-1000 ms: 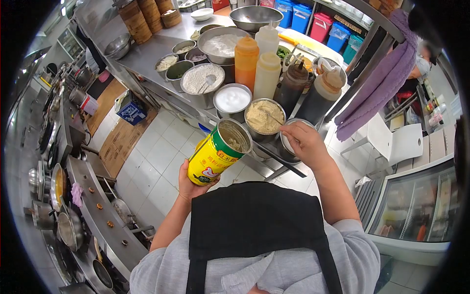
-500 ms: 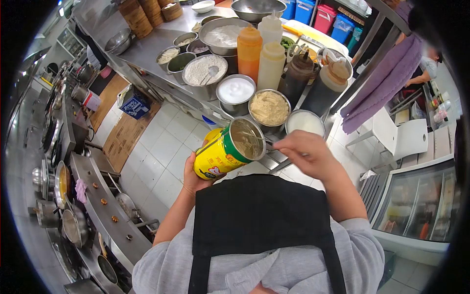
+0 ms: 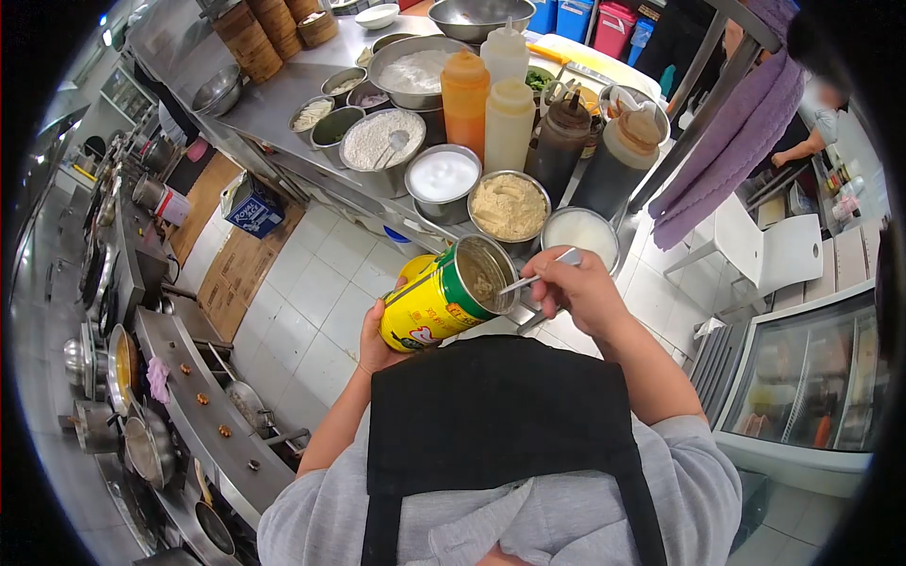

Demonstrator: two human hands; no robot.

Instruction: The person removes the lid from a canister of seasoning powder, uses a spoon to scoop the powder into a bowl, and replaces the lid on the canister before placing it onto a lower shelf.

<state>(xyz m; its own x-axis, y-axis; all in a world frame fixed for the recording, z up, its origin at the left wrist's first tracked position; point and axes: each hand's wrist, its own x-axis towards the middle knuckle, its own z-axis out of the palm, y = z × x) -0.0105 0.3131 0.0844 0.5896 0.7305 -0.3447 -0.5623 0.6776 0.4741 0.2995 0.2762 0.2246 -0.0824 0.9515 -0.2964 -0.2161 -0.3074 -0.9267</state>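
My left hand is wrapped round a yellow and green tin, which is tilted with its mouth towards the right. Some pale powder-like contents show inside the tin. In my right hand is the metal handle of a spoon. The spoon reaches into the tin's mouth, and its far end is hidden inside. Just beyond the tin, at the counter's near edge, stand a metal container of beige paste-like seasoning, one of fine white grains and one of whitish contents.
Squeeze bottles, orange, cream and dark, stand behind the containers. A bowl of white powder holds a spoon. A purple towel hangs at right, above a white chair. A stove is at left; another person is far right.
The spoon's handle has swung up and now shows above my right fingers, which have shifted their grip. The tin has moved slightly right in the view, still in my left hand.
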